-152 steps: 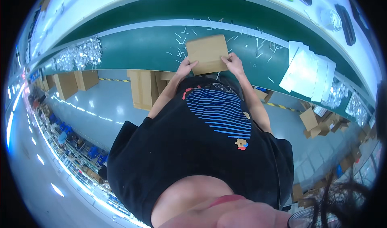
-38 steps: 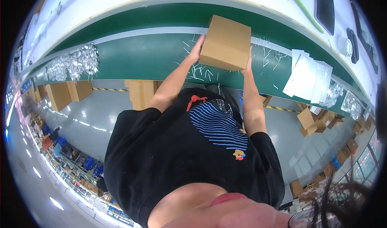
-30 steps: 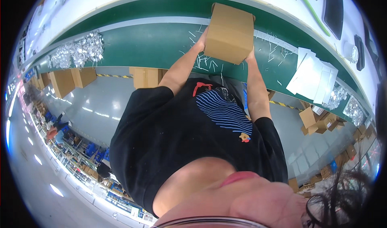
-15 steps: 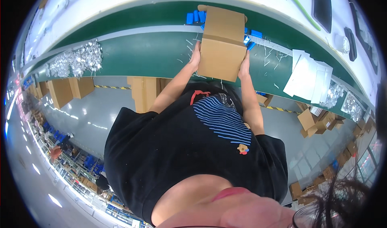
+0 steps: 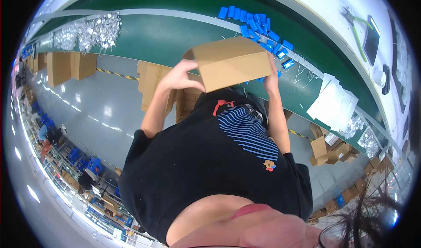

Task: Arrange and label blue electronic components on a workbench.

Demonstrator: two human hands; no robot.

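Seen from the head cam, while the L hand [image 5: 179, 76], thumb & fingers spread apart, grips the left edge of an open-looking cardboard carton [image 5: 232, 66], the R hand [image 5: 272, 80] holds its right side w/ fingertips mostly hidden, so can't tell how wide they sit. Carton is tilted, btwn both hands, over the near edge of the green workbench [image 5: 153, 39], just in front of the person's torso. Beyond it, loose blue blocks [image 5: 252, 25] lie heaped, w/ white sheets [image 5: 331, 99] to the right, silvery parts [image 5: 98, 33] far left & green-handled pliers [image 5: 356, 39] upper right.
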